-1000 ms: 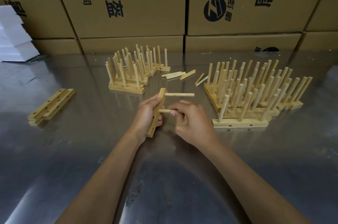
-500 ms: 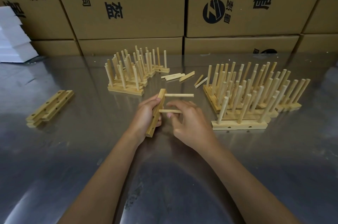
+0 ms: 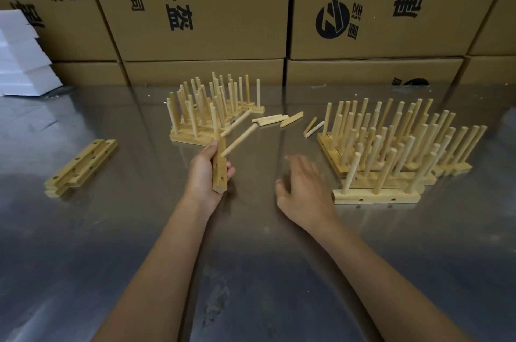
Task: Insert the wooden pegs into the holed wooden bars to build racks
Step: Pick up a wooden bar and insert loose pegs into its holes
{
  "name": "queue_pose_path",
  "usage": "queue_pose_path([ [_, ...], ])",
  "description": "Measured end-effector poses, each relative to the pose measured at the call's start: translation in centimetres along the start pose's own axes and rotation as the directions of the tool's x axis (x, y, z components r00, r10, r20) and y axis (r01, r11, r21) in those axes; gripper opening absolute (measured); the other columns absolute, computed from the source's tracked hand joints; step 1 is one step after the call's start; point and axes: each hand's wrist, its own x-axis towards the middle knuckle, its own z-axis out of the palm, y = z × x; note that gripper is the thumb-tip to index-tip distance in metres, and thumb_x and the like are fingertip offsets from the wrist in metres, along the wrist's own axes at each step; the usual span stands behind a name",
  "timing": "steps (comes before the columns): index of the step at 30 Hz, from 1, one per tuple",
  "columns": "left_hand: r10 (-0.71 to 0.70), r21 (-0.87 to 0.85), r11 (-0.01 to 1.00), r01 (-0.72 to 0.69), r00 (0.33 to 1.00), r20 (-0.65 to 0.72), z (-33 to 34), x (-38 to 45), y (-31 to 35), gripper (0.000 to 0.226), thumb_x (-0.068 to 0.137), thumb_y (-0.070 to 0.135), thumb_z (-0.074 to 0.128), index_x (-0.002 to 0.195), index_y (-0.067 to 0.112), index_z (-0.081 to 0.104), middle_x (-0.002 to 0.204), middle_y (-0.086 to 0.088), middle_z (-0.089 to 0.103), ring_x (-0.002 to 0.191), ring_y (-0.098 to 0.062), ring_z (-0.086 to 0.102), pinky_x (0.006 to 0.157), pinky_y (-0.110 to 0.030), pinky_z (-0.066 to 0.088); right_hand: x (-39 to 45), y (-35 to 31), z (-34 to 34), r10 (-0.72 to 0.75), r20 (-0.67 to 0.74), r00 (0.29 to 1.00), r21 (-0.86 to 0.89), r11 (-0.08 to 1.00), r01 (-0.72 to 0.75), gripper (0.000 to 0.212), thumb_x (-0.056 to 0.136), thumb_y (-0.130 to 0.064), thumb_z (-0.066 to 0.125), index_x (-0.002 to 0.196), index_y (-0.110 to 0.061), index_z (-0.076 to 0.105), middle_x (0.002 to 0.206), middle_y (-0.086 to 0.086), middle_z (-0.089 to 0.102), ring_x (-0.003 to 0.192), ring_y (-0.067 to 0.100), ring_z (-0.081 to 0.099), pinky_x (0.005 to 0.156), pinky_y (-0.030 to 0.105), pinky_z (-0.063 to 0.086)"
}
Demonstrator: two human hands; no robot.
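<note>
Left hand (image 3: 205, 174), forearm extended from the lower edge of the view, fingers and thumb curled round a pale rectangular holed wooden bar (image 3: 219, 171). The bar is held nearly upright above the reflective metal table (image 3: 139, 230), its lower end just past the heel of the hand, one empty hole visible on the face turned toward the camera. Two pale round wooden pegs are seated in the bar: the upper peg (image 3: 236, 123) and the lower peg (image 3: 240, 140) both slant up and to the right, roughly parallel.

Right hand (image 3: 303, 190), blurred, palm down, fingers loosely spread and holding nothing, hovering low over the table between the held bar and the nearest finished three-peg rack (image 3: 377, 195); whether it touches the table cannot be told.

Behind that rack stands a dense group of finished pegged racks (image 3: 396, 140) on the right. A second group of finished racks (image 3: 212, 112) stands at centre, beyond the left hand. Loose wooden pegs (image 3: 279, 119) lie flat on the table between the two groups. A small stack of empty holed wooden bars (image 3: 81, 167) lies at the left, well apart from both hands.

Background: brown cardboard cartons (image 3: 209, 6) with black printed characters; white foam blocks (image 3: 22, 56) at far left.
</note>
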Motion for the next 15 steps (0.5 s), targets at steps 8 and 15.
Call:
queue_pose_path([
  [8, -0.077, -0.146, 0.985, 0.093, 0.991, 0.109, -1.0, 1.5, 0.4, 0.016, 0.105, 0.023, 0.048, 0.109, 0.01, 0.056, 0.076, -0.005, 0.056, 0.05, -0.01, 0.044, 0.041, -0.019, 0.037, 11.2, -1.0, 4.0, -0.021, 0.121, 0.992, -0.094, 0.995, 0.033, 0.061, 0.098, -0.021, 0.045, 0.154, -0.011, 0.022, 0.163, 0.004, 0.017, 0.148, 0.023, 0.018, 0.117, 0.04, 0.021],
  [15, -0.088, -0.114, 0.989, 0.099, 0.991, 0.104, -1.0, 1.7, 0.3, 0.027, 0.103, 0.024, 0.051, 0.124, 0.008, 0.055, 0.075, -0.005, 0.056, 0.05, -0.009, 0.045, 0.041, -0.019, 0.037, 15.6, -0.9, 5.5, -0.057, 0.206, 0.977, -0.18, 0.979, 0.095, 0.058, 0.096, -0.016, 0.038, 0.153, -0.008, 0.026, 0.161, 0.008, 0.024, 0.149, 0.022, 0.019, 0.12, 0.035, 0.014],
])
